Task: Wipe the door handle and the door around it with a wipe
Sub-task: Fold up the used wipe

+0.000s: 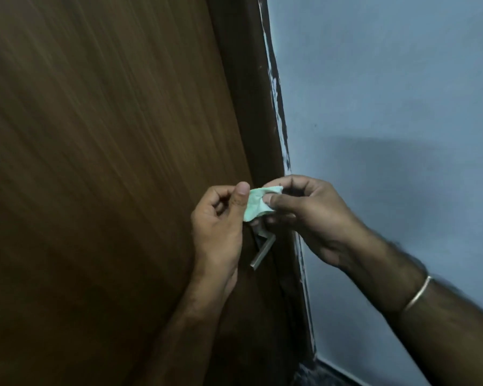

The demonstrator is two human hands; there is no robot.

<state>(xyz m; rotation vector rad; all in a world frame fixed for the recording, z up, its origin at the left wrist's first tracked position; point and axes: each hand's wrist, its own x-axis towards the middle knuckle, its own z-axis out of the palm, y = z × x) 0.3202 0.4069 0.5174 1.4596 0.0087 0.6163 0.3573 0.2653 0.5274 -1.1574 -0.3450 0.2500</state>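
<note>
A small pale green wipe (255, 203) is pinched between both hands in front of the brown wooden door (101, 162). My left hand (221, 221) grips its left edge with the thumb up. My right hand (304, 213) holds its right edge between thumb and fingers. Just below the wipe, the metal lever door handle (261, 253) sticks out from the door near its right edge, partly hidden behind my hands. Neither hand touches the handle.
A dark brown door frame (251, 87) runs down the door's right side. To the right of it is a blue-grey wall (388, 107). A metal bangle (417, 292) sits on my right wrist. A strip of dark floor (313, 374) shows at the bottom.
</note>
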